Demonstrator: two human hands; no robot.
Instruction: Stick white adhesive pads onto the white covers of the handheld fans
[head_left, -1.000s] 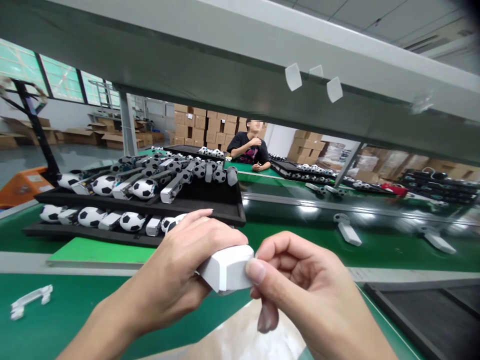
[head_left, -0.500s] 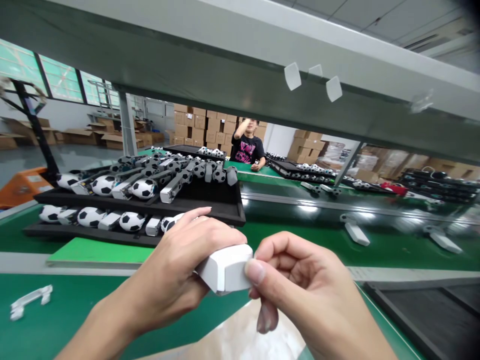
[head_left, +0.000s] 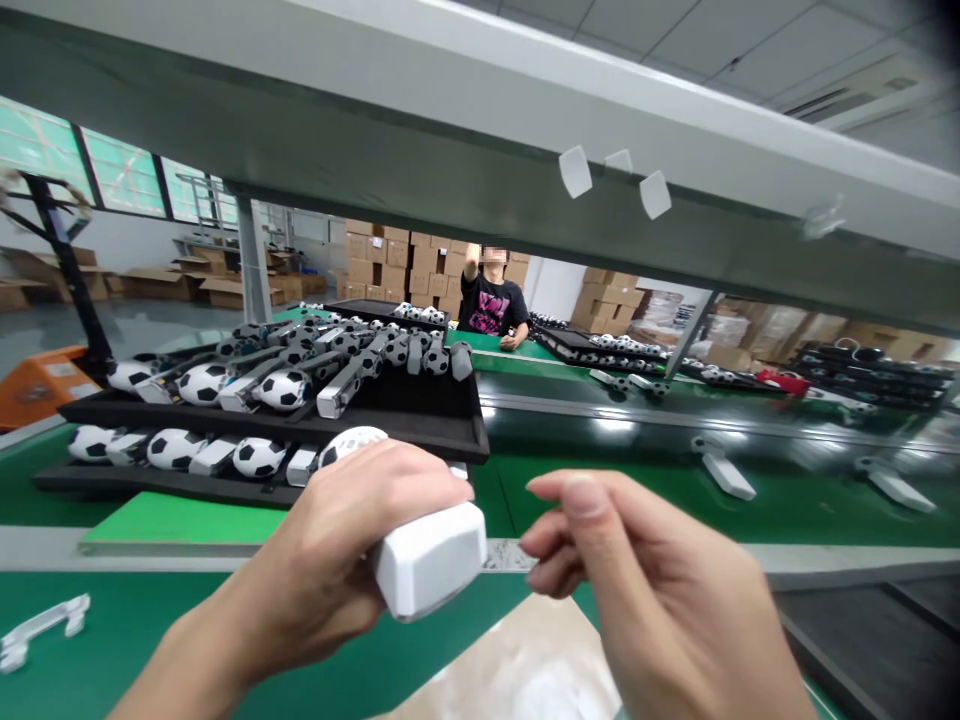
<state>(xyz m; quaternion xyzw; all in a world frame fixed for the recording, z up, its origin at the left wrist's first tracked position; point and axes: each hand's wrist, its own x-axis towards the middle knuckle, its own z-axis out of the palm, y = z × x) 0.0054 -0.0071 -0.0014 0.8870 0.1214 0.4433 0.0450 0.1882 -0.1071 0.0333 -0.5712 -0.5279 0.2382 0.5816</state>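
My left hand (head_left: 360, 540) is closed round a white plastic housing (head_left: 435, 560), whose blunt, rounded end faces me. Behind my knuckles shows a white dotted dome (head_left: 358, 438); whether it belongs to the housing I cannot tell. My right hand (head_left: 645, 570) hangs in the air to the right, apart from the housing. Its fingers are loosely curled with the thumb lifted, and nothing shows in them. On the green bench at the left lies a thin white plastic bracket (head_left: 45, 630).
Stacked black trays (head_left: 420, 425) of football-headed devices stand at the left, behind a bright green board (head_left: 180, 522). White-handled devices (head_left: 726, 470) lie on the green belt. A black tray (head_left: 862, 640) is at right. A grey beam (head_left: 450, 150) crosses overhead; a person (head_left: 493, 300) is opposite.
My right hand has come away from the housing and moved right. My left hand has shifted slightly left and turned the housing, so its end face shows more fully.
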